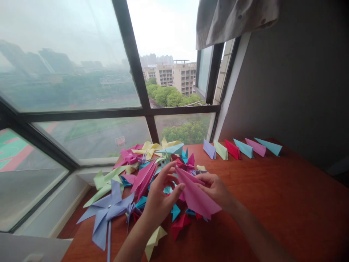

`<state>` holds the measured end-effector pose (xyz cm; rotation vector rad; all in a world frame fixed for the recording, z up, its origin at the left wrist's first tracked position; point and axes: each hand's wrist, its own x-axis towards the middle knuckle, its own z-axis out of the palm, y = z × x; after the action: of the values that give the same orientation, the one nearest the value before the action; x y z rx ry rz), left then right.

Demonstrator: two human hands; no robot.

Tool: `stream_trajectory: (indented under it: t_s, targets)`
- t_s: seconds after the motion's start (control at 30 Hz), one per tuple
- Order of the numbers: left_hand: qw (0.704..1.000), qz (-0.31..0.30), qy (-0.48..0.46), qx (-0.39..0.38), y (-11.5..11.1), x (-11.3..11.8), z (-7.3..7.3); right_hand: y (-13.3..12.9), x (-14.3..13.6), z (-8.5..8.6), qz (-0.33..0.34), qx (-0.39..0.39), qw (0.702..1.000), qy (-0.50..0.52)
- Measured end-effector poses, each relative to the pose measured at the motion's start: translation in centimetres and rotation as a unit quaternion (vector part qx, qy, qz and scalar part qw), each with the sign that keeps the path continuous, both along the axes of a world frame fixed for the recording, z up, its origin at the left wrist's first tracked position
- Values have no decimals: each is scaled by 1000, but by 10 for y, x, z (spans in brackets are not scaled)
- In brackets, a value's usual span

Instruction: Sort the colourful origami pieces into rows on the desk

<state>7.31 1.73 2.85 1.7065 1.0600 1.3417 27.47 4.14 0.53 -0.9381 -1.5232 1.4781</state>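
A pink paper airplane (198,194) is held up over the table, its nose pointing up and to the left. My right hand (215,187) pinches it along the right side between thumb and fingers. At the nose end is my left hand (163,189), fingers curved and thumb apart from the index finger; its thumb tip is at the plane's left edge, and whether it touches cannot be made out. Below and behind both hands lies a heap of folded paper, with a darker pink folded piece (144,180) beside my left hand and a red one (180,225) beneath the airplane.
Paper airplanes in several colours, among them a red one (232,150), stand in a row at the back of the wooden table (272,196). A lilac pinwheel (109,209) lies at the left, near a green pinwheel (107,183). Windows (79,140) border the table's far side.
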Motion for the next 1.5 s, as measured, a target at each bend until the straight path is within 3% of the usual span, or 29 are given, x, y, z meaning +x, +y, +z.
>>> stream_trajectory:
  t_s: [0.2, 0.4, 0.53, 0.7, 0.9, 1.07, 1.2, 1.33, 1.43, 1.5]
  targets:
    - [998, -54, 38, 7, 3, -10, 5, 5, 16, 3, 50, -25, 998, -21]
    - [988, -122, 87, 22, 1, -12, 13, 7, 24, 9, 87, 17, 993, -74]
    - [986, -114, 119, 13, 1, -11, 14, 7, 26, 11, 106, 2, 991, -86]
    - [995, -39, 88, 7, 4, -15, 10, 13, 36, 13, 24, -3, 997, -80]
    - [995, 76, 12, -59, 7, -19, 8, 24, 48, 4, -165, 91, 982, 7]
    - [991, 96, -22, -87, 9, -19, 6, 23, 44, -2, -148, 175, 972, -50]
    - [992, 93, -10, -79, 13, -22, 0, 23, 36, -1, -125, 278, 946, -108]
    - [992, 97, 1, -82, 16, -26, -6, 28, 42, 1, -137, 302, 935, -128]
    - [991, 96, -11, -92, 18, -28, -8, 39, 66, -4, -185, 293, 926, -148]
    - [989, 99, -22, -105, 18, -28, -7, 50, 95, -14, -263, 278, 911, -151]
